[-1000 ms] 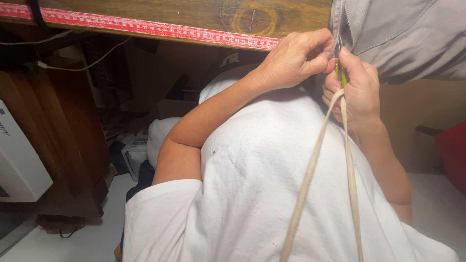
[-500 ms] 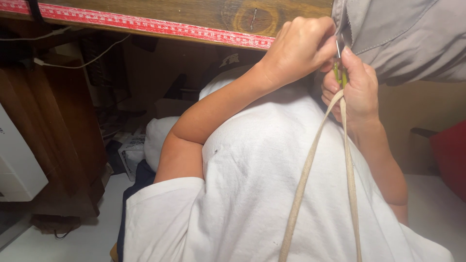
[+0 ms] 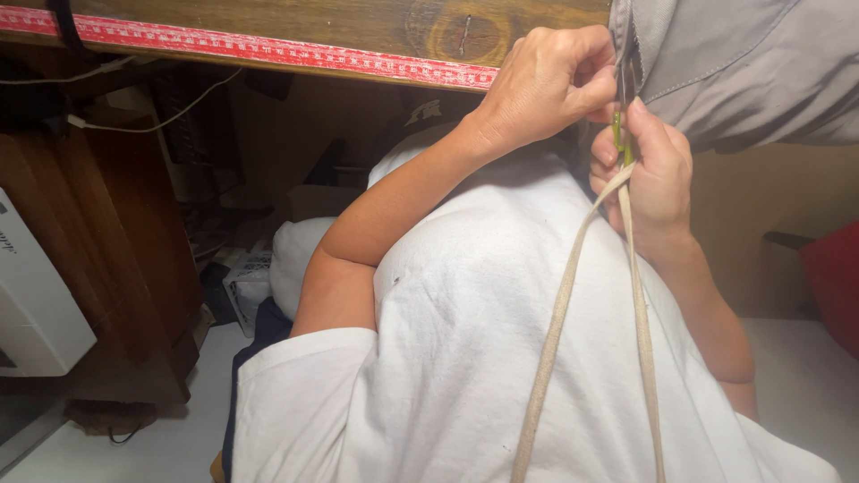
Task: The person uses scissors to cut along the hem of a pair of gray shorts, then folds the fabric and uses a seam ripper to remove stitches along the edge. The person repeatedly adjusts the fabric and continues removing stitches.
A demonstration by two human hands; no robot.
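Note:
My left hand [image 3: 546, 85] is raised at the edge of the wooden table, its fingers pinching the hem of a grey cloth garment [image 3: 752, 67] that hangs over the edge. Just below it, my right hand [image 3: 649, 170] grips a small tool with green handles [image 3: 617, 134], whose dark tip points up into the cloth. A beige cord [image 3: 564, 304] loops from that tool down over my white shirt [image 3: 465, 358]. The tool's tip is partly hidden by my fingers and the cloth.
A wooden table edge with a red measuring tape strip [image 3: 268, 49] runs across the top. Under it stand a dark wooden leg [image 3: 116, 268], cables, a white box-like appliance [image 3: 31, 304] at left, and a red object [image 3: 832, 268] at right.
My left hand has shifted slightly up and closer onto the cloth hem. The right hand and tool have stayed nearly in place.

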